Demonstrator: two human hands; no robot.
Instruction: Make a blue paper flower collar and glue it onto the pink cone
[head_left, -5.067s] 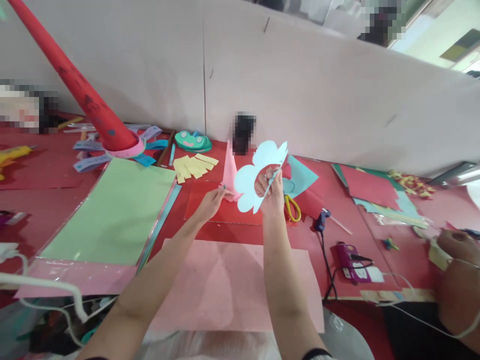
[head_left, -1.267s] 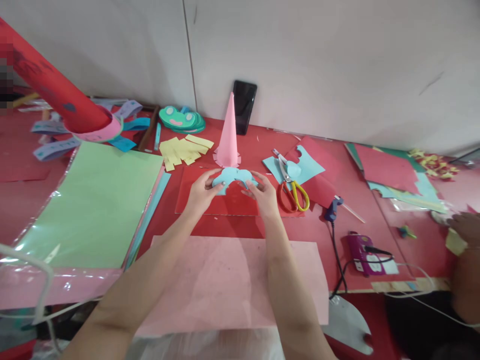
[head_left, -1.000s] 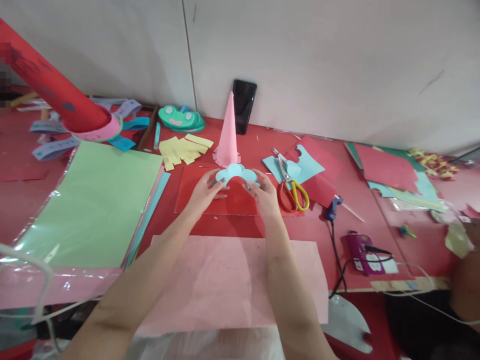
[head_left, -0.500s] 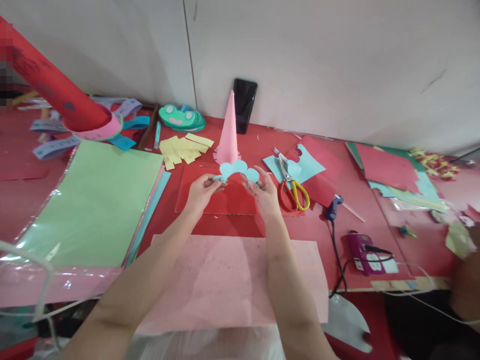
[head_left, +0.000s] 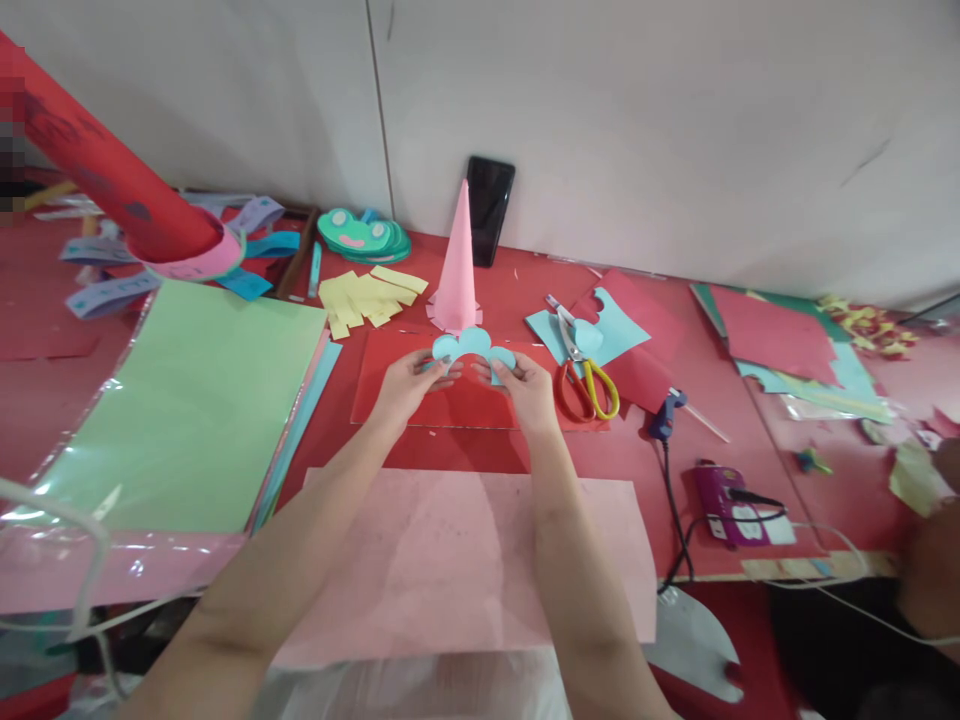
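- The left hand (head_left: pixel 411 382) pinches one end of a scalloped blue paper (head_left: pixel 474 343), thumb on the near side and fingers behind.
- The right hand (head_left: pixel 528 385) pinches the other end in much the same way (a little more of its thumb shows).
- Between the two hands the paper bends into an arch, rounded lobes along its far edge, above a red sheet (head_left: pixel 465 412) on the red surface (head_left: pixel 330 440).
- Just beyond it a pink paper cone (head_left: pixel 457 270) stands upright, point up, with small cut tabs spread around its foot.
- A black phone (head_left: pixel 493 210) leans on the wall behind the cone.
- To the right of the right hand, scissors (head_left: pixel 590 388) (one handle red, one yellow) lie with their blades across a blue paper scrap (head_left: pixel 626 328).
- To the left of the cone are a pile of yellow strips (head_left: pixel 367 302) and a stack of green frog cutouts (head_left: pixel 358 238).
- A large green sheet (head_left: pixel 217 420) lies further left, near a long red tube (head_left: pixel 135 180) with a pink band at its lower end.
- A pink sheet (head_left: pixel 457 560) spreads under the forearms (its near edge hangs past the surface).
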